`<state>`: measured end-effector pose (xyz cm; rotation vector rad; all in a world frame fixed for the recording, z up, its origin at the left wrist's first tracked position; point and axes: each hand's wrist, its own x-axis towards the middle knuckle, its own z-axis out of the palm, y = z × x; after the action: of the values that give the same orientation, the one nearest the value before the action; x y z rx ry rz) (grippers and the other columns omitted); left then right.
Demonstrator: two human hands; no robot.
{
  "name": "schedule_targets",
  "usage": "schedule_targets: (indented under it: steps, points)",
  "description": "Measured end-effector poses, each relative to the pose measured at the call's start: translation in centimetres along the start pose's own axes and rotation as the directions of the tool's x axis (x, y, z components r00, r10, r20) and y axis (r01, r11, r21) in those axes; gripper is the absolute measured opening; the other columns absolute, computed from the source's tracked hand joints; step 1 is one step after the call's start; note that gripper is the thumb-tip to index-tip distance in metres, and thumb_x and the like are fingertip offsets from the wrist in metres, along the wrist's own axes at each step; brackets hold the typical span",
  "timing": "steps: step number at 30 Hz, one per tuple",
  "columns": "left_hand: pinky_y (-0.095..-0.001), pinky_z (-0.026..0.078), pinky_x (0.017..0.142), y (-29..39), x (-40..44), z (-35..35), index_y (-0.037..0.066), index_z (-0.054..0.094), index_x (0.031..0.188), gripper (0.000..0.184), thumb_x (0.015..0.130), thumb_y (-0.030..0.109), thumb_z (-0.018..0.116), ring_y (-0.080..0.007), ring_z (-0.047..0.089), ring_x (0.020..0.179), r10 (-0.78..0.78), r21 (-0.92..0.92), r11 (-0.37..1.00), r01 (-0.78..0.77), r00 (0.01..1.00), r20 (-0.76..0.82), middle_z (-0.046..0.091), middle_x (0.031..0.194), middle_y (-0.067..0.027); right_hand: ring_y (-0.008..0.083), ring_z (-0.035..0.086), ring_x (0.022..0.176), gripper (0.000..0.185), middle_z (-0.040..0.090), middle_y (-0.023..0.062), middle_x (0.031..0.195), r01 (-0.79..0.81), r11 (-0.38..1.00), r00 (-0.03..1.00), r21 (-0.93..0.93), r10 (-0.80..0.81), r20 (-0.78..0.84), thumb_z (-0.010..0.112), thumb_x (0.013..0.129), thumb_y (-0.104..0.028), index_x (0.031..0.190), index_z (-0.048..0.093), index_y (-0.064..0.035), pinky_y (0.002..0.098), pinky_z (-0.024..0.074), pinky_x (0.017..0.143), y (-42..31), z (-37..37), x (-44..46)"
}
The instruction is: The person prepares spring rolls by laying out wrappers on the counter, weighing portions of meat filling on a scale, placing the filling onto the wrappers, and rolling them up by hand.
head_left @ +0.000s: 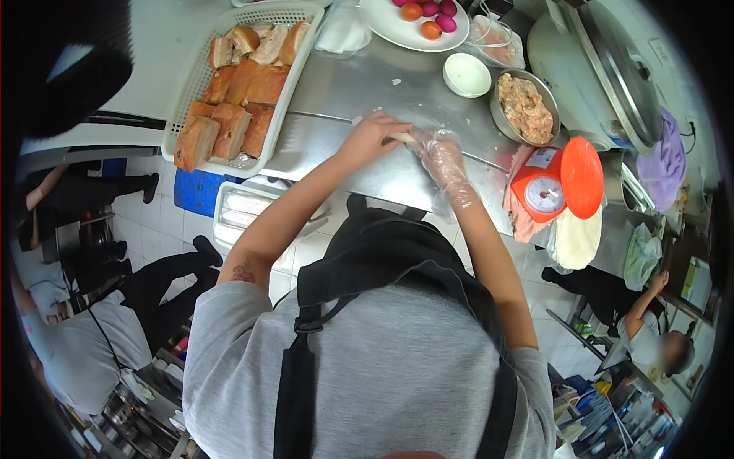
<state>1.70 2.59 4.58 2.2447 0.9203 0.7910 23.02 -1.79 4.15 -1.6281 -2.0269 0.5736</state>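
- Piece (403, 138), pale and small, is above the worktop (344, 92), between your left hand (369, 139) and your right hand (440, 157).
- Your left hand pinches its near end; you cannot tell the right's grip under the crinkled glove (462, 191).
- It is probably light, soft and easily torn; take both ends gently, as plastic may slip.

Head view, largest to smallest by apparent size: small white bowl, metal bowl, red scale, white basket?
1. White basket
2. Metal bowl and red scale: too close to rank
3. Small white bowl
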Motion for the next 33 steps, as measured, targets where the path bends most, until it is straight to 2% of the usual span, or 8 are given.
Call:
schedule_targets:
  steps: [4,10,13,17,23,24,27,33]
  points:
    - [-0.0394,0.052,0.089,0.1,-0.4,0.4,0.013,0.071,0.125,0.051,0.076,0.005,0.079,-0.0293,0.062,0.094,-0.020,-0.034,0.999,0.017,0.998,-0.067,0.072,0.099,-0.0076,0.0372,0.065,0.092,0.028,0.069,0.0179,0.095,-0.121,0.993,0.990,-0.004,0.120,0.078,0.072,0.086,-0.025,0.108,0.073,-0.0093,0.0483,0.0509,0.082,-0.5,-0.1,0.9]
    - [-0.0392,0.052,0.086,-1.1,0.1,0.5,0.012,0.070,0.127,0.046,0.081,0.010,0.077,-0.0292,0.062,0.091,0.035,0.002,0.999,-0.034,0.999,-0.040,0.072,0.096,-0.0088,0.0334,0.069,0.091,0.044,0.072,0.0155,0.110,0.127,0.974,0.991,-0.186,-0.133,-0.021,0.077,0.084,-0.021,0.128,0.069,-0.0133,0.0412,0.0543,0.079,0.0,1.2,0.6]
    - [-0.0394,0.051,0.086,-1.4,0.3,0.5,0.012,0.069,0.128,0.044,0.084,0.014,0.075,-0.0293,0.062,0.090,0.046,0.021,0.999,-0.045,0.999,-0.017,0.073,0.097,-0.0090,0.0349,0.067,0.082,0.036,0.069,0.0155,0.085,0.072,0.984,0.996,-0.165,-0.079,-0.038,0.080,0.075,-0.015,0.110,0.074,-0.0123,0.0467,0.0522,0.075,-0.2,-1.0,-0.2]
    - [-0.0397,0.051,0.087,-1.7,0.7,0.5,0.011,0.068,0.130,0.044,0.087,0.014,0.073,-0.0294,0.061,0.090,0.014,0.016,1.000,-0.015,0.999,0.031,0.074,0.102,-0.0085,0.0337,0.066,0.072,0.037,0.068,0.0138,0.077,0.129,0.951,0.979,-0.281,-0.168,-0.118,0.081,0.076,-0.018,0.112,0.075,-0.0149,0.0459,0.0524,0.069,2.2,-2.8,-3.0]
    - [-0.0395,0.051,0.090,-1.3,1.6,-0.5,0.009,0.065,0.133,0.045,0.088,0.015,0.072,-0.0295,0.064,0.093,-0.063,-0.008,0.998,0.065,0.988,0.140,0.075,0.110,-0.0062,0.0344,0.066,0.075,0.041,0.068,0.0139,0.081,-0.112,0.941,0.993,-0.319,0.118,0.000,0.083,0.075,-0.022,0.114,0.074,-0.0145,0.0466,0.0519,0.069,1.7,-7.3,-5.4]
    - [-0.0393,0.051,0.091,-1.2,1.7,-0.6,0.008,0.065,0.133,0.046,0.089,0.014,0.072,-0.0295,0.065,0.093,-0.097,-0.009,0.995,0.100,0.980,0.176,0.075,0.111,-0.0056,0.0341,0.067,0.085,0.052,0.072,0.0131,0.096,-0.129,0.907,0.983,-0.402,0.171,0.070,0.085,0.074,-0.026,0.122,0.071,-0.0119,0.0453,0.0519,0.080,0.6,-8.2,-4.7]
    - [-0.0366,0.052,0.091,-3.3,2.9,-0.5,0.009,0.063,0.136,0.050,0.087,0.013,0.073,-0.0256,0.069,0.095,-0.159,-0.151,0.965,0.213,0.938,0.307,0.075,0.112,-0.0062,0.0336,0.065,0.095,0.050,0.071,0.0127,0.105,0.068,0.960,0.986,-0.272,-0.107,-0.131,0.084,0.075,-0.025,0.122,0.071,-0.0122,0.0445,0.0512,0.086,0.2,-5.6,-3.2]
    - [-0.0324,0.052,0.089,-3.6,5.0,-1.5,0.011,0.061,0.140,0.060,0.082,0.012,0.076,-0.0177,0.071,0.092,-0.230,-0.225,0.900,0.373,0.845,0.483,0.076,0.108,-0.0102,0.0347,0.064,0.102,0.036,0.072,0.0132,0.106,0.162,0.969,0.985,-0.186,-0.171,-0.035,0.077,0.080,-0.016,0.116,0.073,-0.0112,0.0441,0.0530,0.086,0.4,-0.9,0.1]
